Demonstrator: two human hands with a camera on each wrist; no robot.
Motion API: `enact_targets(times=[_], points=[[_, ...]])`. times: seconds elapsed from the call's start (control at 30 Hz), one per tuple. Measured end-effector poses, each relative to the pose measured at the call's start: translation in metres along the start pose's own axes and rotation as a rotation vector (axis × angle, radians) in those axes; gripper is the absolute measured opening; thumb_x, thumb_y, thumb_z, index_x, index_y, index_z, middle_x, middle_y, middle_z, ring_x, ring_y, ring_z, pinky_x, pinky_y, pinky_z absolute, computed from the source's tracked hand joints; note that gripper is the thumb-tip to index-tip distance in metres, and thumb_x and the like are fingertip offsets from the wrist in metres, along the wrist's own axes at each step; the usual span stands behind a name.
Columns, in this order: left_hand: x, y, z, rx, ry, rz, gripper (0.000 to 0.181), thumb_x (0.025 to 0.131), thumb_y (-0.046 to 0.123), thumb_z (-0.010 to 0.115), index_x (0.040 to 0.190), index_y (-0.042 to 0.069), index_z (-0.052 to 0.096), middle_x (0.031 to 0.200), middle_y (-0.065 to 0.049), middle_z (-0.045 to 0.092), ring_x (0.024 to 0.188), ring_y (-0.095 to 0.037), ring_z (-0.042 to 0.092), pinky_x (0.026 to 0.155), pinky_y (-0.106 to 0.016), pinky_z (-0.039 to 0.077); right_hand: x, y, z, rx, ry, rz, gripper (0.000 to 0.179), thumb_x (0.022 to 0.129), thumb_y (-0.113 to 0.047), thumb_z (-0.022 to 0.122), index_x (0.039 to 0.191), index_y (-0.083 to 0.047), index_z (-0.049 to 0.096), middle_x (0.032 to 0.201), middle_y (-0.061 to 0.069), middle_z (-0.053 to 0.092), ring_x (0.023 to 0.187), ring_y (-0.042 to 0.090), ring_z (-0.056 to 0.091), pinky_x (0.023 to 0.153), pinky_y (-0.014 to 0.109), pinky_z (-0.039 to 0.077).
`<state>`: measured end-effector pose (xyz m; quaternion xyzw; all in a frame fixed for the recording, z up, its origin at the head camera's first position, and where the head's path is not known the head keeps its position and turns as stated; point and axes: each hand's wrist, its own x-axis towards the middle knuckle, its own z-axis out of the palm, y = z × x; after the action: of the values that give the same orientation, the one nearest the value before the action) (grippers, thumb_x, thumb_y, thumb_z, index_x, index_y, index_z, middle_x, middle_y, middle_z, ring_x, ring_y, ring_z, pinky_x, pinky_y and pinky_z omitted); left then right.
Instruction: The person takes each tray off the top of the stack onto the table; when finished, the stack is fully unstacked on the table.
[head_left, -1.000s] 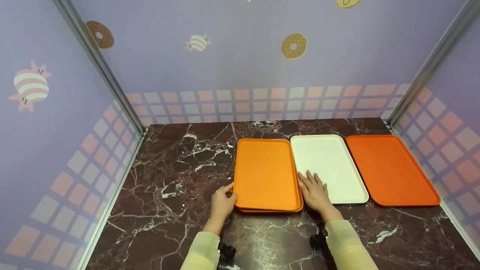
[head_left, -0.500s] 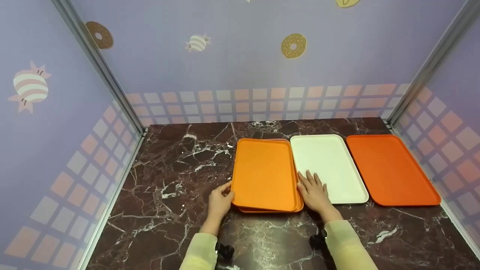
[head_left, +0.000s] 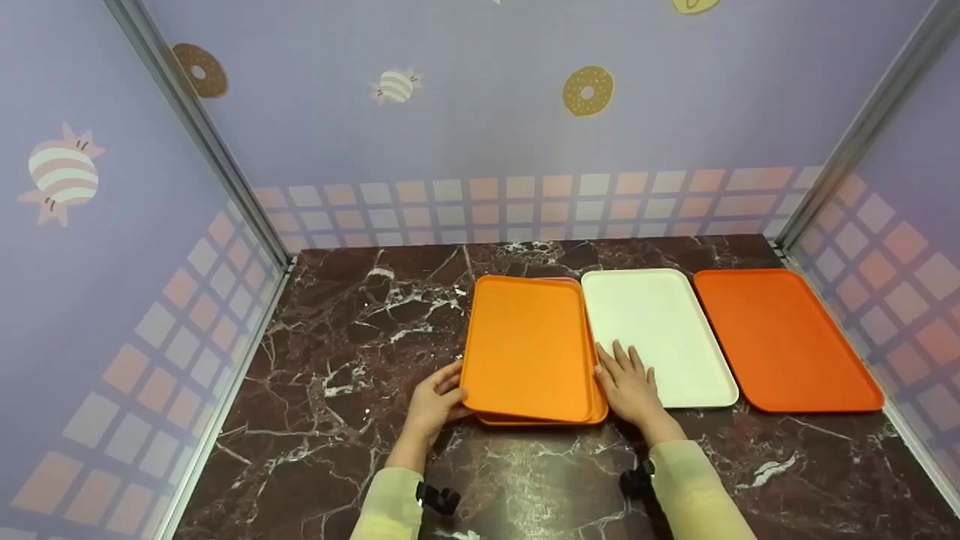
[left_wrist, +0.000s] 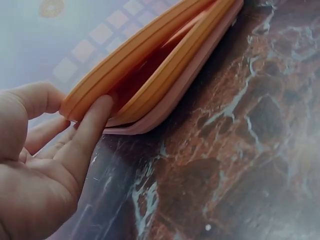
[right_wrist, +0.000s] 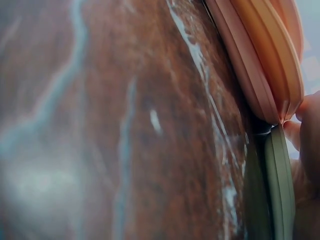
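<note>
A light-orange tray (head_left: 527, 349) tops a stack and sits turned slightly against the trays below. My left hand (head_left: 433, 405) pinches its near left corner between thumb and fingers. In the left wrist view that corner stands raised, with a gap above a second orange tray (left_wrist: 161, 84) and a pink tray (left_wrist: 185, 80) at the bottom. My right hand (head_left: 632, 390) lies with fingers spread on the white tray (head_left: 660, 330), its thumb against the stack's right edge. In the right wrist view, part of this hand (right_wrist: 310, 150) shows beside the tray rims.
A red-orange tray (head_left: 784, 341) lies to the right of the white one, close to the right wall. Dark marbled tabletop (head_left: 360, 337) extends left of the stack. Purple patterned panels (head_left: 480, 135) enclose the back and sides.
The top orange tray has shifted left and turned a little, uncovering more of the trays beneath. My left hand has moved slightly left with it. The right hand has stayed in place.
</note>
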<state>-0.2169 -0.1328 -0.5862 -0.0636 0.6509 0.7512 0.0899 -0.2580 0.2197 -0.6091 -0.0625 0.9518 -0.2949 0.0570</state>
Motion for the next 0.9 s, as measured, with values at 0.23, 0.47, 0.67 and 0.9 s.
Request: enact_targets(times=[0.23,0.47,0.67,0.9], points=[[0.0,-0.011,-0.004,-0.183,-0.04,0.028,0.063,0.097,-0.005,0.058,0.157,-0.001,0.038,0.138,-0.019,0.061,0.094,-0.017,0.073,0.077,-0.036,0.065,0.0,0.001,0.002,0.005,-0.003,-0.004,0.056,0.112,-0.038,0.036,0.164,-0.016,0.029,0.172,0.02,0.014,0.159,0.047,0.002,0.12,0.078,-0.001],[-0.004,-0.017,-0.008,-0.253,-0.055,0.057,0.066,0.099,-0.005,0.057,0.159,-0.002,0.032,0.138,-0.016,0.06,0.097,-0.016,0.073,0.079,-0.035,0.065,0.0,0.001,0.001,-0.004,0.004,-0.002,0.056,0.112,-0.038,0.037,0.164,-0.018,0.029,0.173,0.019,0.014,0.159,0.047,0.003,0.121,0.078,0.0],[-0.009,-0.019,-0.013,-0.274,-0.028,0.055,0.067,0.1,-0.004,0.057,0.16,-0.002,0.03,0.142,-0.014,0.058,0.097,-0.014,0.073,0.079,-0.035,0.065,-0.001,-0.001,-0.001,-0.006,0.0,-0.003,0.056,0.112,-0.038,0.037,0.164,-0.018,0.029,0.172,0.02,0.014,0.159,0.048,0.003,0.12,0.078,0.0],[-0.012,-0.022,-0.018,-0.318,-0.017,0.056,0.067,0.1,-0.006,0.056,0.161,-0.001,0.029,0.13,-0.004,0.063,0.096,-0.014,0.073,0.078,-0.034,0.065,0.0,0.0,-0.001,0.0,-0.002,0.003,0.056,0.112,-0.037,0.038,0.164,-0.018,0.03,0.172,0.02,0.014,0.159,0.048,0.003,0.12,0.079,0.0]])
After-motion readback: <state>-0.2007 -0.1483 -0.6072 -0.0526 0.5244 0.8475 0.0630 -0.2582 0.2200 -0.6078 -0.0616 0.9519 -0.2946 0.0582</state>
